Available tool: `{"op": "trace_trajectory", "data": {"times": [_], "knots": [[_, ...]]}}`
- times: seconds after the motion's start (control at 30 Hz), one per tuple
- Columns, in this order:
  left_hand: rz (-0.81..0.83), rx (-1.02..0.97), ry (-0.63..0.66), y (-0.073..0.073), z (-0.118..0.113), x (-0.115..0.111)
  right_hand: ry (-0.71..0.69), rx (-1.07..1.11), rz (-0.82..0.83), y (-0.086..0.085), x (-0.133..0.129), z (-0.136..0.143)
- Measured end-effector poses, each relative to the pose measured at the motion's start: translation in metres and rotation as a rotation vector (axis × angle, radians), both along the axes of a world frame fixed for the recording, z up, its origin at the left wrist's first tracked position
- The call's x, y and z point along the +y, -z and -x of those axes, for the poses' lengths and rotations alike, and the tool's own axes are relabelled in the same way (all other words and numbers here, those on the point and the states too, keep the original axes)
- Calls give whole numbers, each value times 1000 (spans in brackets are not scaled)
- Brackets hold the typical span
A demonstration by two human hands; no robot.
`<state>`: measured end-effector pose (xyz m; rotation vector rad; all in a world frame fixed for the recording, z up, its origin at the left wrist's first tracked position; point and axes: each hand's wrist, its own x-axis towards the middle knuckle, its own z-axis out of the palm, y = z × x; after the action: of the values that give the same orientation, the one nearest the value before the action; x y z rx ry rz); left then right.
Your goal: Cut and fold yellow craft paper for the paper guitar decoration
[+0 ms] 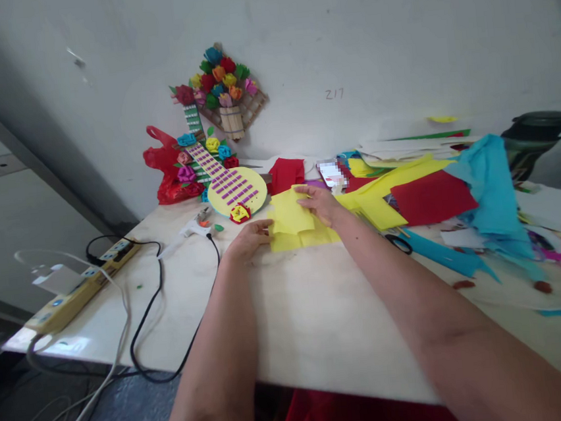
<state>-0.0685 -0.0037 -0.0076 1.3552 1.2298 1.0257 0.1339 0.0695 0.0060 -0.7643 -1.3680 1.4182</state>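
Observation:
A small piece of yellow crepe paper (291,213) stands in front of me, over a wider yellow strip (286,242) lying on the table. My right hand (320,204) pinches the small piece at its upper right edge, thumb and fingers closed on it. At the left edge, my left hand (250,238) has its fingertips closed on the yellow paper; which layer they grip I cannot tell. Just beyond lies a yellow paper guitar (233,190) with purple stripes and a red-and-yellow flower. A white glue gun (195,228) rests left of my left hand.
Yellow sheets (384,204), red paper (433,197), blue crepe paper (493,183) and black-handled scissors (399,244) lie to the right. A phone (331,174) lies behind. A power strip (86,282) with trailing cords runs along the left edge. A flower basket (232,121) hangs on the wall.

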Motion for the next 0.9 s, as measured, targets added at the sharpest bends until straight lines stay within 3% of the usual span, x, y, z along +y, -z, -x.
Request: {"op": "trace_trajectory", "data": {"times": [0.1,0.37,0.5,0.67,0.9], "knots": [[53,-96,68,0,2,1,-53,75,-35,-8,-5,5],[129,-329,-49,-2,-5,6,-167,305,-59,-25,-18,13],[128,-420,-44,-3,-6,6,-222,342,-55,-28,-23,21],[62,-447,-102,-1,-6,7,-217,309,41,-17,-20,26],[130,-384,-84,-1,-6,9,-18,-26,143,4,-9,14]]}}
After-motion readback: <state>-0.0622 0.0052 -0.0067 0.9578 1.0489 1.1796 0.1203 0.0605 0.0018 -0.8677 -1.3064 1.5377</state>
